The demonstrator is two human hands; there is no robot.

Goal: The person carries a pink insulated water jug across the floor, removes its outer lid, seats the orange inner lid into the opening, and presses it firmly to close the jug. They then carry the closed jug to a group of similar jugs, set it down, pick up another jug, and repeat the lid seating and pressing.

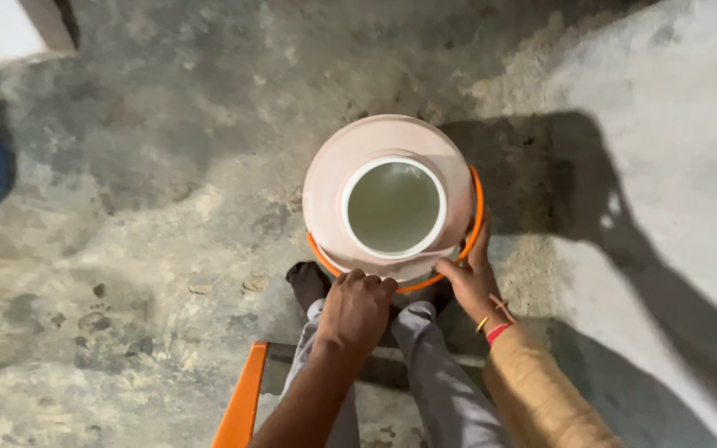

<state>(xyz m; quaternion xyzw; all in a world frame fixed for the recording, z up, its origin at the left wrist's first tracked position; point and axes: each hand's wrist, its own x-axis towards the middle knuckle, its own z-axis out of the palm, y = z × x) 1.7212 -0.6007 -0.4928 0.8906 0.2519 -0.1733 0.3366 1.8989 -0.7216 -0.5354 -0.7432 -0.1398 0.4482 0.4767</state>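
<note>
Floor: rough stained concrete.
Pot: liquid-filled, likely heavy, brittle.
Left hand: curled on near rim.
Right hand: gripping orange ring.

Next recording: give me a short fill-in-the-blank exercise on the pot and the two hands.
1. The pale pot sits in a ring coloured ____.
2. The left hand rests on the pot's near ____.
3. The right hand wears a red ____ at the wrist.
4. The pot's mouth is ____, with no lid.

Missing words: orange; edge; band; open
</note>
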